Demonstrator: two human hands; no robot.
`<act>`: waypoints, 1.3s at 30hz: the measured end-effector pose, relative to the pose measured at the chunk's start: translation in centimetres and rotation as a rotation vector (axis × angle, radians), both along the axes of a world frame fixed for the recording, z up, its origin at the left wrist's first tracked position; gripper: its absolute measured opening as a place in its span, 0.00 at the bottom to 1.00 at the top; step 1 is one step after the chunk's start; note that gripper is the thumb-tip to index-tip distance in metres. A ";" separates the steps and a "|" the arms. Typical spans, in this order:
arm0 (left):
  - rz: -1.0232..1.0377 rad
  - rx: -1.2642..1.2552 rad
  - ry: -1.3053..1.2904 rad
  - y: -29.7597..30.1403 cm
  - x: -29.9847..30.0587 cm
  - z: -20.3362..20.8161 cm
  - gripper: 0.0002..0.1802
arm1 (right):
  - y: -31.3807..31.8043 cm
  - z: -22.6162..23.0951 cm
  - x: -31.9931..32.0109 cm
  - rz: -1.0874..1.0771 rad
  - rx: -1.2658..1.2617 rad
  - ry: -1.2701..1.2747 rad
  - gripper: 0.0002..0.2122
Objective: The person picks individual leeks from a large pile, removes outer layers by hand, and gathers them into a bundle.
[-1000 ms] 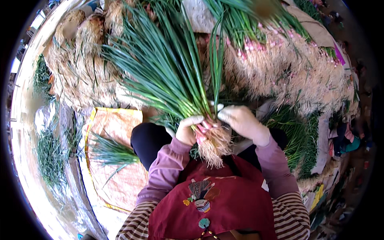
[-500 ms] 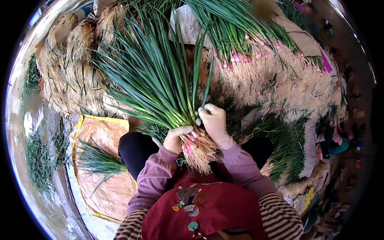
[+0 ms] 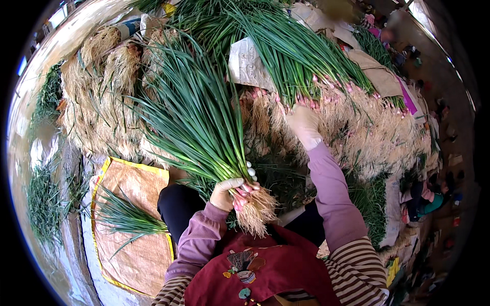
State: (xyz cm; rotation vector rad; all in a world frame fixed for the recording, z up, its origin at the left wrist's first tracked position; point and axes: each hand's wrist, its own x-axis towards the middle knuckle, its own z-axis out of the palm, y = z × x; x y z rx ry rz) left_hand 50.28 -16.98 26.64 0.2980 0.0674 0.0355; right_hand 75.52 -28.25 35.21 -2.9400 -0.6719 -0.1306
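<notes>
A thick bunch of spring onions [image 3: 204, 122], with long green leaves, pinkish bulbs and pale stringy roots, fans up and away from my lap. My gloved left hand [image 3: 225, 194] is closed around it just above the bulbs, thumb across the stems. Farther off to the right, my gloved right hand [image 3: 302, 125] is at the near edge of a pile of spring onions [image 3: 306, 56]. Its fingers are bent together at the bulbs there; the fingertips are partly hidden among the stems.
Dried-looking root masses [image 3: 97, 97] stand at the far left. An orange woven sack [image 3: 132, 204] with yellow edging lies at my left, a small clump of spring onions [image 3: 127, 217] on it. Loose green leaves [image 3: 370, 204] lie at my right. Another person [image 3: 426, 196] sits farther right.
My right hand has left the bunch and moved up and right to the pile of spring onions. My left hand keeps holding the bunch in nearly the same place.
</notes>
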 end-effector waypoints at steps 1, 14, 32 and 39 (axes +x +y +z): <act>0.006 0.008 0.014 0.1 -0.1 0.0 0.33 | -0.7 0.3 -2.1 0.008 0.102 0.102 0.12; -0.149 0.127 0.089 -0.1 -0.1 -0.2 0.34 | -1.1 -5.6 -11.3 0.242 0.926 0.945 0.08; -0.055 0.096 0.108 -0.4 -0.3 1.1 0.36 | -3.5 -3.6 -11.1 0.178 0.749 0.969 0.14; -0.039 0.106 0.055 -0.4 0.0 -0.5 0.32 | -8.8 -0.6 -11.3 -0.121 1.192 0.307 0.07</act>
